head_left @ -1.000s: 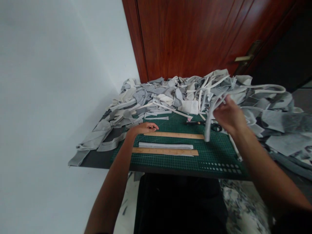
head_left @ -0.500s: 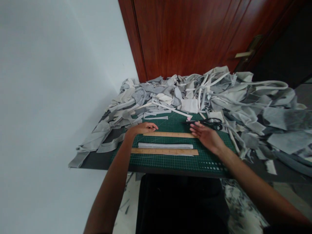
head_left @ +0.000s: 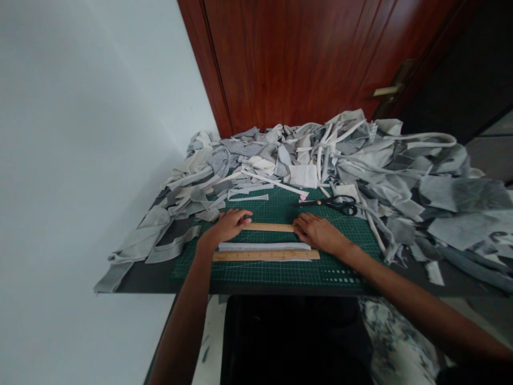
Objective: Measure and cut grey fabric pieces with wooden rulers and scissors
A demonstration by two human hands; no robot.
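A wooden ruler [head_left: 268, 227] lies across the green cutting mat [head_left: 256, 275], its two ends covered by my hands. My left hand [head_left: 229, 224] is at the left end with fingers curled around it. Over the right end, my right hand [head_left: 316, 231] has its fingers bent down and closed on the wood. Nearer to me, a pale fabric strip [head_left: 264, 246] lies flat beside a second wooden ruler [head_left: 266, 255]. Some pale cloth peeks out under that ruler's lower edge. Black scissors [head_left: 332, 203] rest on the mat beyond my right hand.
Grey and white fabric scraps [head_left: 264, 149] are heaped along the back and both sides of the dark table [head_left: 154, 278]. A small pink piece [head_left: 303, 197] lies by the scissors' tip. A white wall [head_left: 80, 160] stands at left, a wooden door [head_left: 288, 64] behind.
My right hand has turned palm down and closed on the far ruler's right end. My left hand has come down on its left end. The view has shifted slightly.
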